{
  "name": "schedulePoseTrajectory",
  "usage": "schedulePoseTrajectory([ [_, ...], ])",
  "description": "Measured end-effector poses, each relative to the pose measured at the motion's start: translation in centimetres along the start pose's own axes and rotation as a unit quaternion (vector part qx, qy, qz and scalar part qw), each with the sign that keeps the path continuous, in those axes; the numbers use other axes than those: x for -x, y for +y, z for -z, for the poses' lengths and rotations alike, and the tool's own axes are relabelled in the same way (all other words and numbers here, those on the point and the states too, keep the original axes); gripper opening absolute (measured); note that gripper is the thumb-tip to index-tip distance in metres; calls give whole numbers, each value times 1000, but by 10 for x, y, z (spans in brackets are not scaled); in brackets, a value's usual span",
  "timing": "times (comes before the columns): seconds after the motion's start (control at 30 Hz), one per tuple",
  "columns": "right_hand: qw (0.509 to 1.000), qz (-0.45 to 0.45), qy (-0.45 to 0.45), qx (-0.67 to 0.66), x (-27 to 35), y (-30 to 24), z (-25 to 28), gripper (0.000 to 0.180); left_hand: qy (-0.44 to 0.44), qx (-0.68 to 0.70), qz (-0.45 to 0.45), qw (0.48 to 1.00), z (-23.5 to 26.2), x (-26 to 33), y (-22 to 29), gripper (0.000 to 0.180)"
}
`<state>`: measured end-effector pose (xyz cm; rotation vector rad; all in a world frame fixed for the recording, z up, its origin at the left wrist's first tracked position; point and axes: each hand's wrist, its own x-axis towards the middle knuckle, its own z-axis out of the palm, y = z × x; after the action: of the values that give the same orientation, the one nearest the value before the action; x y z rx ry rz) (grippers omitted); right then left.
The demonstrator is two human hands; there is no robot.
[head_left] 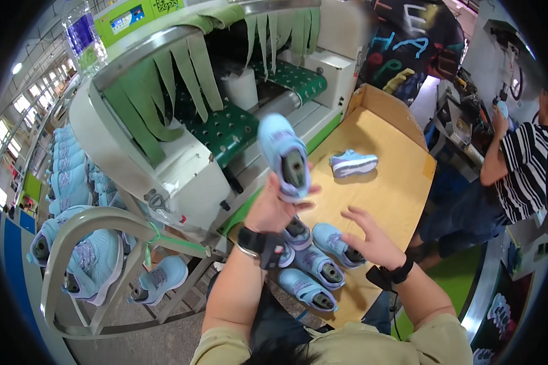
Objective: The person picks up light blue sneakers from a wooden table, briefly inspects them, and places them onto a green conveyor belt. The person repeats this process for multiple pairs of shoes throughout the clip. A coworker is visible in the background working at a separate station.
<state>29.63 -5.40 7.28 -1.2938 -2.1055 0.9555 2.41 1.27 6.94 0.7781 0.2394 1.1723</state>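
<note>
The left hand (273,210) grips a light-blue shoe (281,137) by its heel, thumb to one side, fingers to the other, the toe raised toward twelve. The right hand (374,240), between four and five o'clock from that shoe, has its fingers extended and slightly apart, holding nothing; whether they touch the shoe just beside them I cannot tell.

A cluster of shoes (318,266) sits between five and six, several with dark inserts in their openings; a lone shoe (353,163) lies at three. Both rest on a tan tabletop (402,176), backed at two by a cardboard edge (393,112).

At ten stands a white machine (186,188) with green strips (198,73) hanging over perforated green belts (222,131). A metal rack (97,219) curves round at eight, near more blue shoes (97,261). Farther out at three is a person in a striped top (523,170); windows (23,109) line the room at nine to ten.

Writing shows as large painted letters on black cloth (414,36) between one and two, a lit screen on a green panel (126,21) near eleven, and a purple label on a bottle (84,36) at ten.
</note>
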Motion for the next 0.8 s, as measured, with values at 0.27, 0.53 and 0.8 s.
schedulePoseTrajectory([
  [0.27,996,-73,10,-53,50,52,-48,80,121,-16,-207,971,24,-13,45,50],
  [0.53,975,35,187,-115,-62,18,32,66,165,-59,-139,975,28,-11,50,45],
  [0.8,928,124,270,-224,-272,-78,87,58,105,-6,-148,983,34,-8,42,47],
])
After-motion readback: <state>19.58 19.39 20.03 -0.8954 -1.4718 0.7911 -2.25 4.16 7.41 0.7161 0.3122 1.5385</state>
